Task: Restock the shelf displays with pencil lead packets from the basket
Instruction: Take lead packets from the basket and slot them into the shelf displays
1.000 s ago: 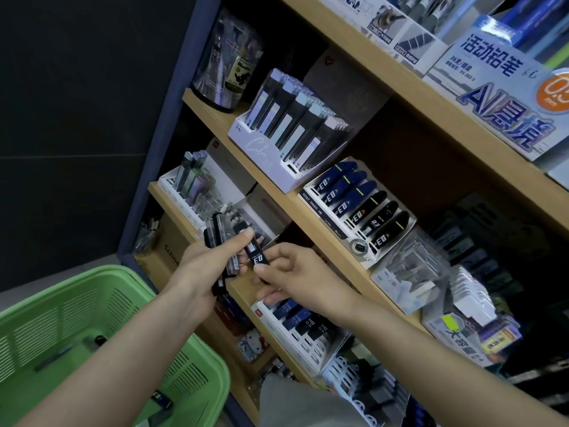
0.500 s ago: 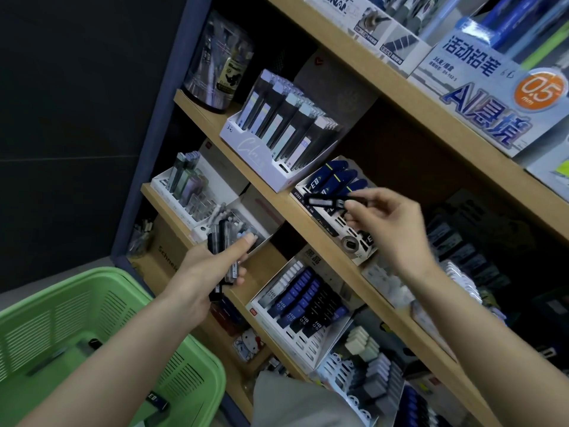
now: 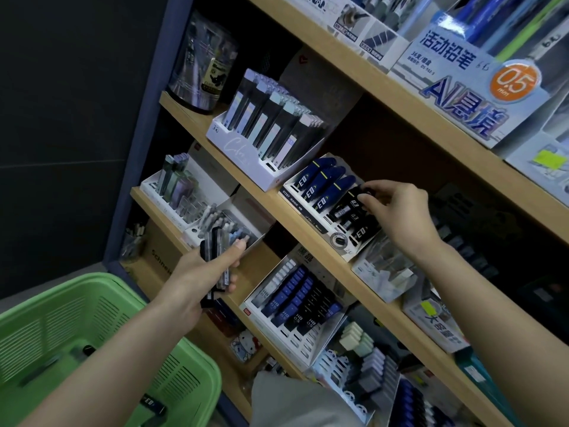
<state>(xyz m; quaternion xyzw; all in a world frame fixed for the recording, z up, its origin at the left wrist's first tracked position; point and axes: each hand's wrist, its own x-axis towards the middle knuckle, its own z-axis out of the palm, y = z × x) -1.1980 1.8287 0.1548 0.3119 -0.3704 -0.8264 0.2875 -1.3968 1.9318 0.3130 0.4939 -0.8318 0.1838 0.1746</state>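
Nearest, low left: the green basket, w/ at least one dark "ED" pkt lying in it by the person's left forearm. The rest of its contents are too blurred to count. Just above its rim the left hand grips a spare bundle of dark lead pkts, fingers curled round them, thumb laid along the top, ends sticking out above and below the fist. It hangs in front of the lower shelf, apart from any display.

Further up and right, the right hand is at the ED display tray on the middle shelf. Thumb and fingers pinch the upper end of one black pkt, which lies tilted among the black rows, just beside the three blue pkts. Whether it is fully seated in its slot can't be told; the hand hides the tray's far end.

Step in hand, by the look: slotting one pkt into the black side of the tray, i.e. mid-restock, w/ more left in the bundle and basket. Nxt move prob. calls for pushing the pkt down flush w/ its neighbours and letting go w/o nudging the row. The right hand would then go to the left to pinch off one more pkt, matching colour to row.
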